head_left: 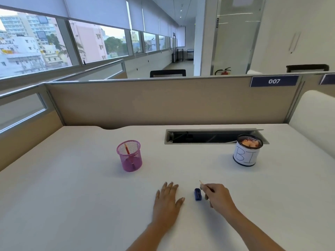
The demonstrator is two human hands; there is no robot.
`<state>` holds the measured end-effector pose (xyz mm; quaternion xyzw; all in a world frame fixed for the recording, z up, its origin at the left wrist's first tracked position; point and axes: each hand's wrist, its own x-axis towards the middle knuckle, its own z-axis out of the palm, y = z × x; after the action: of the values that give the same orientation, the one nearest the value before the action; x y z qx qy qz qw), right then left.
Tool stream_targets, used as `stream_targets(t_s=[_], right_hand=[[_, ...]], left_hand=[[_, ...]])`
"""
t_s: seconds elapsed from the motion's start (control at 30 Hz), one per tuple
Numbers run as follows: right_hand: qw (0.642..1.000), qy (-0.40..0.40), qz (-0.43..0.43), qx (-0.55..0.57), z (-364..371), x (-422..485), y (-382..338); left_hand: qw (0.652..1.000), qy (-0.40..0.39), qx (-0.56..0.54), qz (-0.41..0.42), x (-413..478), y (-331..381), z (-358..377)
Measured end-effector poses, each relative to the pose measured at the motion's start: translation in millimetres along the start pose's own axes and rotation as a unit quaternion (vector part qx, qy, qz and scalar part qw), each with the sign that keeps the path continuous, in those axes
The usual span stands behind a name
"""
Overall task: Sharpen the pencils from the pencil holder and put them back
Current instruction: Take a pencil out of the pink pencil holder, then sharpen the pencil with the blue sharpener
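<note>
Small blocky blue sharpener (197, 194) lies on the smooth white desk (72, 196). Just right of it, the right hand (217, 195) pinches a thin pencil (200, 182), tip sharpened I think. Left hand (167, 200) lies flat and relaxed just left. The round pink mesh holder (129, 156) stands further back-left, red pencil (127, 149) inside.

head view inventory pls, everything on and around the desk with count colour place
desk: one, white, foreground
pencil holder: one, pink mesh, desk left
red pencil: one, red, inside pencil holder
sharpener: one, blue, between the hands
bin cup: one, dark mesh, white label, desk right, holds shavings
cable slot: one, grey, desk rear
partition: one, beige, behind desk
left hand: one, flat on desk
right hand: one, pinches second pencil beside sharpener
</note>
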<state>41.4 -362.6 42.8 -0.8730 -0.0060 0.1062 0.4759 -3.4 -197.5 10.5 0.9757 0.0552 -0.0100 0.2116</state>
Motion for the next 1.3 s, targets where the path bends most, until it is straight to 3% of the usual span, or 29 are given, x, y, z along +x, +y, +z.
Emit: stream_targets(t_s=[0.13,0.27,0.7,0.87,1.2,1.3], right_hand=[[0.999,-0.020,0.024,-0.026,-3.0,-13.4,16.9],[0.997,-0.058,0.035,-0.026,-4.3,-24.6,23.6],[0.988,-0.022,-0.032,-0.147,-13.3,-47.9,28.3],[0.986,0.000,-0.051,-0.161,-17.3,-48.5,25.4],[0.983,0.082,-0.115,-0.120,-17.0,-52.7,15.2],[0.979,0.109,-0.146,-0.092,-18.7,-51.6,9.7]], left_hand=[[0.996,-0.051,-0.009,0.069,8.3,25.9,4.8],[0.993,-0.073,-0.039,0.083,15.1,40.6,10.3],[0.971,0.022,-0.237,-0.005,11.8,49.3,11.4],[0.934,0.054,-0.350,-0.045,8.6,46.8,4.7],[0.890,0.034,-0.455,-0.024,1.8,53.5,-10.3],[0.809,0.021,-0.585,-0.061,-0.8,58.6,-15.4]])
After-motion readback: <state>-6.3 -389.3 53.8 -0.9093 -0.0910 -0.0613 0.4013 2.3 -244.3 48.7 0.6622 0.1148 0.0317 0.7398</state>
